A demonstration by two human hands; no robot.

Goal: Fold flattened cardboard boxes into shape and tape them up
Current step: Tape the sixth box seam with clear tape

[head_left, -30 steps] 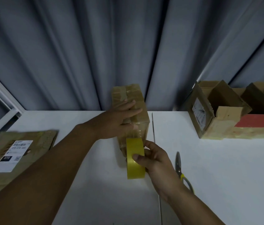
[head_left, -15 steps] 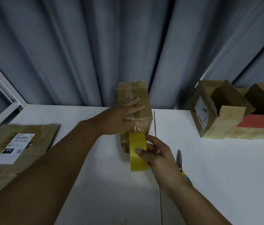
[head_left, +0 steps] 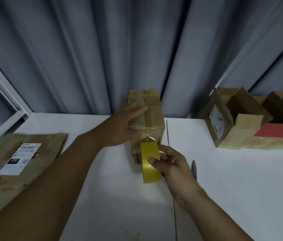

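One brown cardboard box [head_left: 154, 119] gets sealed: left hand [head_left: 125, 126], fingers [head_left: 137, 111] straight, presses its top; right hand [head_left: 173, 165] grips the yellow tape roll [head_left: 150, 164] at six o'clock; cutting likely follows.

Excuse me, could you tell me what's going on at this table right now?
A person is taping up a small cardboard box on the white table. The left hand rests flat on the box, steadying it. The right hand holds a yellow tape roll at the box's near face, with a clear strip running up onto the box. Scissors lie beside the right hand, a flattened box lies at the left, and open boxes sit far right.
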